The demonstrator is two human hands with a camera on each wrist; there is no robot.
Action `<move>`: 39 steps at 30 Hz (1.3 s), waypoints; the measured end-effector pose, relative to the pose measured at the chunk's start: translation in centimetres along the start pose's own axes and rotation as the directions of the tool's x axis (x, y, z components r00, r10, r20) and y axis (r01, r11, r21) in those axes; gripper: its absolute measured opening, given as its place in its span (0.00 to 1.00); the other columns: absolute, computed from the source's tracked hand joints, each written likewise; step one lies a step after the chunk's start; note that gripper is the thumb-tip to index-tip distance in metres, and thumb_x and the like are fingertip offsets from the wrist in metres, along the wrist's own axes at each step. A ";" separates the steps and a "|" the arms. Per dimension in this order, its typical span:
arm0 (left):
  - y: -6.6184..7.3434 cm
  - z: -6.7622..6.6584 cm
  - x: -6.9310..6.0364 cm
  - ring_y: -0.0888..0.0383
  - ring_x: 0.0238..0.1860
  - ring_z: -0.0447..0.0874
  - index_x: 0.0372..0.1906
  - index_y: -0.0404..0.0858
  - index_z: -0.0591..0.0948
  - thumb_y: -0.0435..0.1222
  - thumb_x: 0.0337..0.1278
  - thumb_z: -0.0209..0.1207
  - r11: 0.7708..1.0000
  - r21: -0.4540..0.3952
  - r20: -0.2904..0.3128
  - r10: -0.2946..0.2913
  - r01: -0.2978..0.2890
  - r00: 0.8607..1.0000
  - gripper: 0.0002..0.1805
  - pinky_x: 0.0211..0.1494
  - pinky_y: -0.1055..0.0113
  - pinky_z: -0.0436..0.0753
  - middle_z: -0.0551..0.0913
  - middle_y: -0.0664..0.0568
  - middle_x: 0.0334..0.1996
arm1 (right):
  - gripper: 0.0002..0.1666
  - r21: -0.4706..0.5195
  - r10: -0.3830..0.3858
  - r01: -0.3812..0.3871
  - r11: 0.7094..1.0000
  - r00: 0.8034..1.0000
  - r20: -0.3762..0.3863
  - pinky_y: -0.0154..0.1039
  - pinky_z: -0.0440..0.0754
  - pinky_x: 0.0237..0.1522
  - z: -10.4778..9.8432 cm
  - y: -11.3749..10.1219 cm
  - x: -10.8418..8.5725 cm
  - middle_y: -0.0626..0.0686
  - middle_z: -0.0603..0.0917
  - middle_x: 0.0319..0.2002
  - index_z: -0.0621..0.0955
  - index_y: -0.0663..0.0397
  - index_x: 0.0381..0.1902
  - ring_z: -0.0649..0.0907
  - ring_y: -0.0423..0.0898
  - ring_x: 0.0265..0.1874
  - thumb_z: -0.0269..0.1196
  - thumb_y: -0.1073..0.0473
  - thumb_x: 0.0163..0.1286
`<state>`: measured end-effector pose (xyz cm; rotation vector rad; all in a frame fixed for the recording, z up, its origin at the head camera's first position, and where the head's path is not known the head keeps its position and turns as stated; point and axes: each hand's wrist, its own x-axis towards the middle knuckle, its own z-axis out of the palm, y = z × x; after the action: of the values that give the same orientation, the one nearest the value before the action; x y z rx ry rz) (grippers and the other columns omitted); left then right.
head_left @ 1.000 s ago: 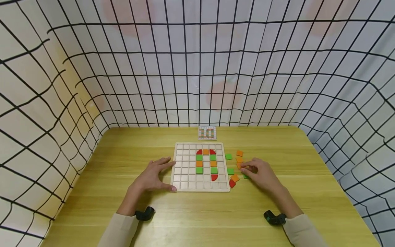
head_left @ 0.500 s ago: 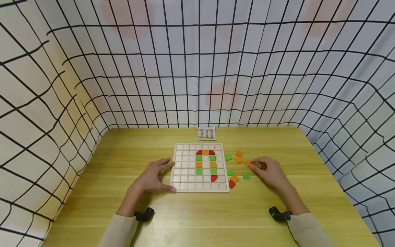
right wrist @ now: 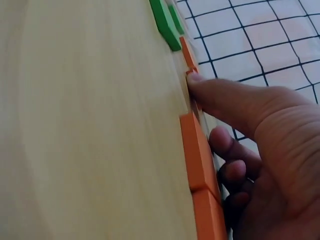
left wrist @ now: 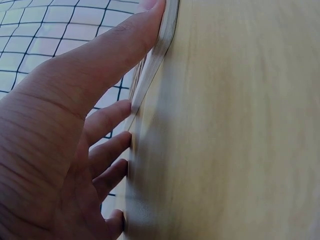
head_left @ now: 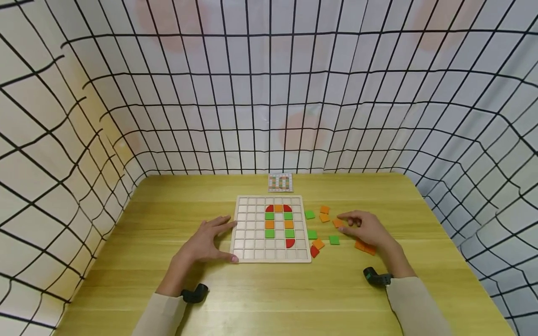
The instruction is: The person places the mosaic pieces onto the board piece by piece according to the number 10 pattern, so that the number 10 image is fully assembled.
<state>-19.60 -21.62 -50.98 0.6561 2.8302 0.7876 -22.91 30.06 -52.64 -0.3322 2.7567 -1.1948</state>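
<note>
With left hand spread at nine o'clock of the board, we seem to collect an orange tile at three, needing next sure grip, but cannot tell whether right hand pinches.

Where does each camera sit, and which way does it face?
Head: worn on the head, facing forward and down at the board; left hand, right hand and sleeves show.
Left wrist: worn there, facing the left hand and the board's edge.
Right wrist: worn there, facing the right hand and orange tiles.
Head and right wrist share right hand and orange tiles.
</note>
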 end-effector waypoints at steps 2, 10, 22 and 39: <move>-0.1 -0.1 -0.1 0.40 0.81 0.57 0.76 0.50 0.71 0.68 0.31 0.77 1.000 0.002 0.001 0.002 -0.002 1.000 0.60 0.81 0.30 0.46 0.64 0.46 0.80 | 0.25 0.007 0.003 -0.003 1.000 1.000 -0.014 0.36 0.69 0.29 0.2 0.0 0.0 0.51 0.78 0.36 0.86 0.49 0.58 0.69 0.44 0.29 0.71 0.44 0.68; -0.2 0.0 0.0 0.40 0.81 0.57 0.76 0.50 0.72 0.69 0.31 0.77 1.000 0.004 -0.002 0.003 -0.003 1.000 0.60 0.81 0.30 0.47 0.64 0.46 0.79 | 0.23 -0.023 0.005 -0.007 1.000 0.999 -0.054 0.36 0.69 0.30 0.6 0.1 -0.2 0.50 0.79 0.36 0.87 0.47 0.55 0.70 0.45 0.31 0.72 0.44 0.68; 0.0 -0.1 0.0 0.39 0.80 0.58 0.75 0.50 0.72 0.69 0.31 0.77 1.000 0.008 -0.005 0.004 -0.003 1.000 0.60 0.81 0.30 0.47 0.65 0.46 0.79 | 0.24 -0.021 0.026 -0.027 0.999 0.998 -0.059 0.36 0.70 0.31 0.6 0.0 -0.3 0.50 0.80 0.36 0.86 0.48 0.53 0.71 0.45 0.30 0.72 0.41 0.67; 0.0 -0.2 -0.1 0.39 0.80 0.58 0.76 0.49 0.72 0.68 0.31 0.77 1.000 0.009 -0.006 0.002 -0.002 1.000 0.60 0.81 0.30 0.47 0.65 0.46 0.79 | 0.23 -0.007 -0.056 0.055 0.998 0.995 -0.079 0.36 0.74 0.36 2.7 -4.9 -0.1 0.49 0.80 0.36 0.86 0.49 0.49 0.75 0.48 0.35 0.76 0.44 0.63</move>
<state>-19.54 -21.75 -50.82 0.6597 2.8402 0.7785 -21.52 24.93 -50.85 -0.3722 2.8359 -1.2406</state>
